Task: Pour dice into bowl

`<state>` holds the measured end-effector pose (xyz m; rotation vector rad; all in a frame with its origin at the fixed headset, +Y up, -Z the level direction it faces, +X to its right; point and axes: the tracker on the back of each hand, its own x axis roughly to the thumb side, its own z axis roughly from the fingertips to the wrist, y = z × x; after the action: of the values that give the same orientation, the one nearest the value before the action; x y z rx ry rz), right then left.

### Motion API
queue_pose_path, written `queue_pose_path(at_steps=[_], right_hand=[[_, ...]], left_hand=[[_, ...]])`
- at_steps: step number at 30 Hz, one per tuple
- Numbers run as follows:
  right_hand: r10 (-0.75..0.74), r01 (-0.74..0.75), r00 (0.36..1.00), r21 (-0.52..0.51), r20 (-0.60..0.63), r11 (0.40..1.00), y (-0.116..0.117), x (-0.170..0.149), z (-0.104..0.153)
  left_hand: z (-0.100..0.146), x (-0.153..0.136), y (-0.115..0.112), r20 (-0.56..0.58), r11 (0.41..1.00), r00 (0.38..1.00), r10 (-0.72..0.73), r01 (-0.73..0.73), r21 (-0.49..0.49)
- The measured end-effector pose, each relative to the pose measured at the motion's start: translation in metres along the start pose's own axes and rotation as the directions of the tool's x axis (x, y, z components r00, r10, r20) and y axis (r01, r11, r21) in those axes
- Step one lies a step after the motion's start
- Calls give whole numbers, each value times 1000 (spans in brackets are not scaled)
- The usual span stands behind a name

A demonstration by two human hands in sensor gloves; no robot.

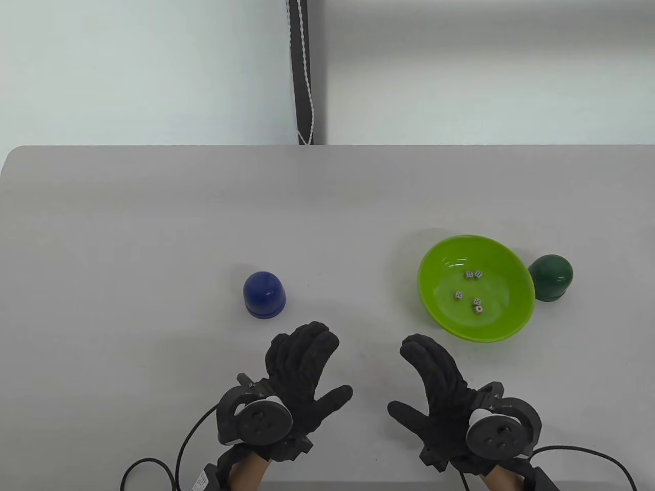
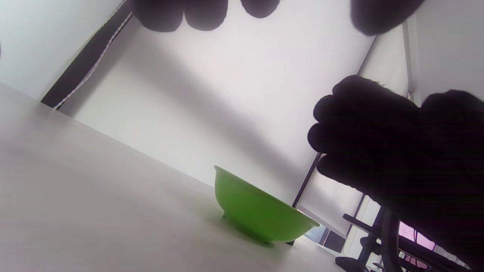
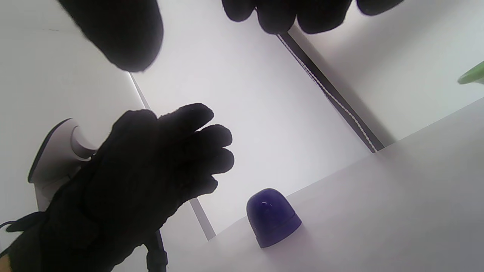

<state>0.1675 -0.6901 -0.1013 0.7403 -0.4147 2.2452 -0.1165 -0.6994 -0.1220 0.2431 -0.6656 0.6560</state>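
Note:
A lime green bowl (image 1: 506, 322) sits on the table at the right and holds several small white dice (image 1: 473, 291). It also shows in the left wrist view (image 2: 257, 211). A dark green dice cup (image 1: 551, 276) stands mouth down just behind the bowl's right side. A blue dice cup (image 1: 264, 294) stands mouth down left of centre; it also shows in the right wrist view (image 3: 273, 217). My left hand (image 1: 307, 368) is open and empty, just in front of the blue cup. My right hand (image 1: 432, 373) is open and empty, in front of the bowl's left side.
The grey table (image 1: 153, 230) has a rounded far left corner. A dark vertical strip with a white beaded cord (image 1: 305, 71) runs down the wall behind it. Cables trail from both wrists at the table's front edge.

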Motion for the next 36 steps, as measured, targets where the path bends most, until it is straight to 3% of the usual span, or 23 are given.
queue_pose_path(at_steps=[3,7,10,13,16,18,22,24,28,32,36], right_hand=[[-13,13,1000,13,-2,1000,1,1,0],[18,-18,1000,11,9,1000,1,2,1],[19,-19,1000,24,13,1000,2,3,1],[-5,5,1000,35,18,999,4,4,1],[-31,30,999,51,19,998,10,5,1],[-55,54,998,82,18,995,16,6,1],[-31,28,999,94,39,995,17,8,1],[-41,38,999,95,33,995,17,8,1],[-48,45,999,100,21,994,18,7,1],[-42,40,999,99,18,994,18,7,1],[-39,38,999,104,12,994,18,6,0]], left_hand=[[-2,-4,6,-26,999,999,-38,39,14],[-16,-26,28,-169,982,969,-178,187,35],[-37,-51,43,-299,956,908,-294,286,-72],[-61,-84,47,-410,898,802,-435,351,-267],[-76,-112,40,-473,829,713,-518,283,-481],[-80,-128,33,-503,801,675,-540,230,-552],[-79,-141,18,-534,859,717,-448,178,-480],[-78,-144,10,-548,845,693,-469,171,-506],[-78,-145,5,-510,816,664,-547,289,-500],[-75,-146,3,-539,862,686,-488,282,-422],[-75,-146,4,-529,855,679,-509,327,-404]])
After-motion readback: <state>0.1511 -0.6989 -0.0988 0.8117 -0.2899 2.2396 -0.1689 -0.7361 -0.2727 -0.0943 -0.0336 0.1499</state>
